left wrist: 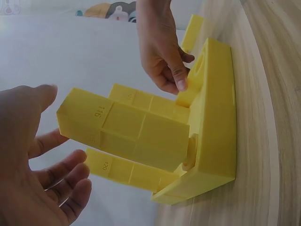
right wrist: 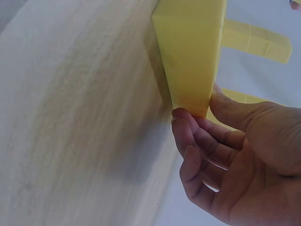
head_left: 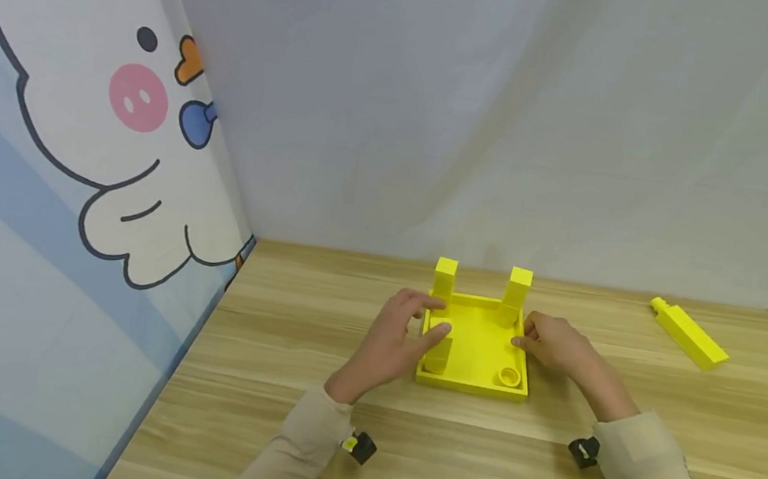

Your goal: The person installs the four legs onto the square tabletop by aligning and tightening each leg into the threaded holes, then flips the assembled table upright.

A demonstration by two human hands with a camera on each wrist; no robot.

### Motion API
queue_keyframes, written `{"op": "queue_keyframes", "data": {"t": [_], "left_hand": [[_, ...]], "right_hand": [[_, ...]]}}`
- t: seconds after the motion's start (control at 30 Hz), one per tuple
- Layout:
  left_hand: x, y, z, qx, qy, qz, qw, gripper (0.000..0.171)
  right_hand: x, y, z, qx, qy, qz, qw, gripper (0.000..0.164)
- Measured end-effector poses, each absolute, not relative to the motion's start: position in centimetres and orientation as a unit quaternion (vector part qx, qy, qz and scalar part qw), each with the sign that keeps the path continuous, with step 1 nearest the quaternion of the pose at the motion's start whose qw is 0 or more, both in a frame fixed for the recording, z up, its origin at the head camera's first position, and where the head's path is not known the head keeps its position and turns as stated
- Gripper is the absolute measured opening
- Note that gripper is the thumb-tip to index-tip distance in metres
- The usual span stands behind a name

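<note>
Yellow square tray [head_left: 479,341] with raised rim, flat on the bench [head_left: 471,471], three square yellow posts [head_left: 446,278] standing at its corners, round socket [head_left: 509,377] exposed near right, loose knob-ended yellow post [head_left: 693,337] lying well apart on the right.

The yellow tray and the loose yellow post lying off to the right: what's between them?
The head view shows the right hand between them, holding the tray by its edge; from there to the post, the tabletop is bare.
</note>
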State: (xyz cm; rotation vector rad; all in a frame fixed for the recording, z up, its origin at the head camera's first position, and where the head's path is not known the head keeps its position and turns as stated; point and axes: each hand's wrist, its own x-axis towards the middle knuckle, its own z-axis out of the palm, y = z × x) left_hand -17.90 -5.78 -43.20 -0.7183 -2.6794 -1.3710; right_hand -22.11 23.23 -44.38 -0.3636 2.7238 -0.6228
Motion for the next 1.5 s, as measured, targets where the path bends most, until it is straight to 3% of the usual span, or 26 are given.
{"op": "queue_keyframes", "data": {"t": [0.13, 0.33, 0.53, 1.0, 1.27, 1.5], "left_hand": [[-17.3, -5.5, -43.1, -0.190, -0.899, -0.391, 0.062, 0.051], [-16.6, -5.3, -42.8, -0.166, -0.921, -0.337, 0.107, 0.042], [-16.4, -5.3, -42.7, -0.183, -0.910, -0.361, 0.090, 0.033], [-16.7, -5.9, -42.8, -0.245, -0.881, -0.404, 0.014, 0.043], [-16.5, -5.4, -42.9, -0.173, -0.909, -0.374, 0.063, 0.049], [-16.5, -5.4, -43.1, -0.204, -0.904, -0.369, 0.073, 0.037]], "right_hand": [[-22.1, 23.2, -44.4, -0.126, 0.954, -0.217, 0.162, 0.025], [-22.0, 23.2, -44.4, -0.136, 0.954, -0.214, 0.162, 0.026], [-22.0, 23.1, -44.4, -0.136, 0.954, -0.211, 0.163, 0.026], [-22.2, 23.1, -44.5, -0.136, 0.953, -0.215, 0.163, 0.025], [-22.3, 23.3, -44.6, -0.141, 0.952, -0.220, 0.161, 0.025], [-22.3, 23.4, -44.9, -0.141, 0.952, -0.223, 0.158, 0.025]]}}
